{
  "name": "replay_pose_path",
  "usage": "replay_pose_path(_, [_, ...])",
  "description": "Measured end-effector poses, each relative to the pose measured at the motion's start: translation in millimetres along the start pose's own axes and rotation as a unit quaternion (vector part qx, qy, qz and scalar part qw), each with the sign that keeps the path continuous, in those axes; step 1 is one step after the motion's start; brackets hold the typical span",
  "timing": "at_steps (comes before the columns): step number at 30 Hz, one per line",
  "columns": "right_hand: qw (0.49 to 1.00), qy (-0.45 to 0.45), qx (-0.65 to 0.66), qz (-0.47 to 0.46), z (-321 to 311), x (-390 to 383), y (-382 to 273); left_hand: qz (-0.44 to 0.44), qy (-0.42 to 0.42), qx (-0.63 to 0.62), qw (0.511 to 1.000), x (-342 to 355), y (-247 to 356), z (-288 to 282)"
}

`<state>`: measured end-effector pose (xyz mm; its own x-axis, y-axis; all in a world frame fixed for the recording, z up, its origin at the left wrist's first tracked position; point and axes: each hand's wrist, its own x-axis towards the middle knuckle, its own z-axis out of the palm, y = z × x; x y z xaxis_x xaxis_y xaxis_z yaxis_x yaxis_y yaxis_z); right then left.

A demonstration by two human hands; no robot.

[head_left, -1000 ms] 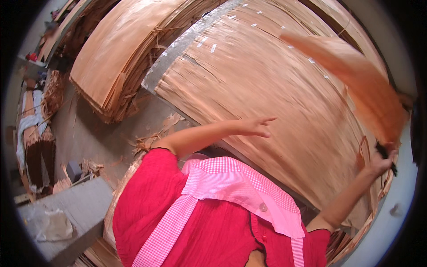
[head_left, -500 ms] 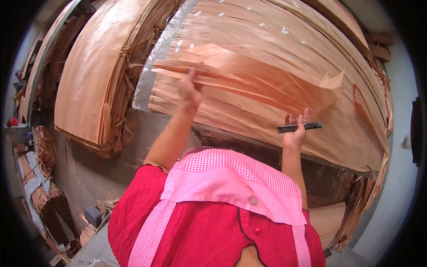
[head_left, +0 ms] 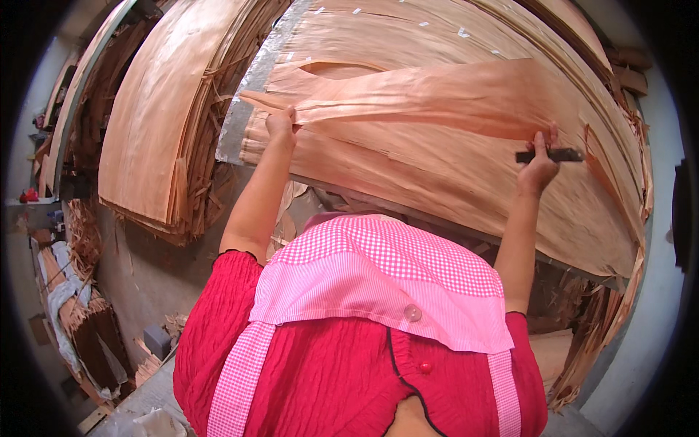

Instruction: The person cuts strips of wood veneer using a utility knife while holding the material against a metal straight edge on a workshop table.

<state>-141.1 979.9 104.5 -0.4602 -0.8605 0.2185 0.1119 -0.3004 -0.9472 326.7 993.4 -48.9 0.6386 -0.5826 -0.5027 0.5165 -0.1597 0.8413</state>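
A long, thin sheet of reddish wood veneer (head_left: 437, 98) stretches between my hands above a large pale veneer layer (head_left: 378, 171) on the table. My left hand (head_left: 281, 125) is closed on its narrow left end, where a pointed tip sticks out past the fingers. At the sheet's right end is my right hand (head_left: 539, 172), closed round a black utility knife (head_left: 566, 155) that lies crosswise in it. The right fingers touch or nearly touch the sheet's lower right corner; whether they also pinch it I cannot tell. Small white tape pieces (head_left: 463, 33) dot the far part of the layer.
Left of the table stands a tall stack of veneer sheets (head_left: 156, 124) with ragged edges. A grey metal strip (head_left: 234, 131) runs along the table's left end. A curled veneer strip (head_left: 601, 171) lies at the right, near the pale wall (head_left: 641, 320). Scraps (head_left: 571, 368) hang below.
My right hand has moved right and away from me with the knife. My left hand has shifted slightly left. The loosely folded veneer sheet is now drawn out longer and flatter between them.
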Motion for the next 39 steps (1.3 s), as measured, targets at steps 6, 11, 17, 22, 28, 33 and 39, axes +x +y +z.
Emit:
replay_pose_path(6, [0.968,0.008,-0.221,0.121,-91,-74,72,0.123,-0.049,0.1,0.986,-12,-10,-13])
replay_pose_path(11, [0.935,0.047,-0.172,0.308,-110,-111,114,0.173,0.085,0.109,0.975,4,-24,-22])
replay_pose_path(17, [0.934,0.041,-0.187,0.3,-106,-110,118,0.421,0.057,0.704,0.568,-47,-17,-23])
replay_pose_path(22, [0.939,0.06,-0.204,0.271,-104,-108,124,0.378,-0.103,0.676,0.624,-29,-30,-20])
replay_pose_path(28, [0.933,0.066,-0.208,0.287,-111,-101,126,0.449,-0.074,0.66,0.598,-34,-44,-21])
replay_pose_path(33, [0.925,0.07,-0.237,0.288,-105,-103,122,0.483,-0.101,0.643,0.586,-24,-28,-29])
replay_pose_path(39, [0.848,0.029,-0.457,0.268,-106,-98,104,0.403,-0.16,0.716,0.547,-27,-14,-23])
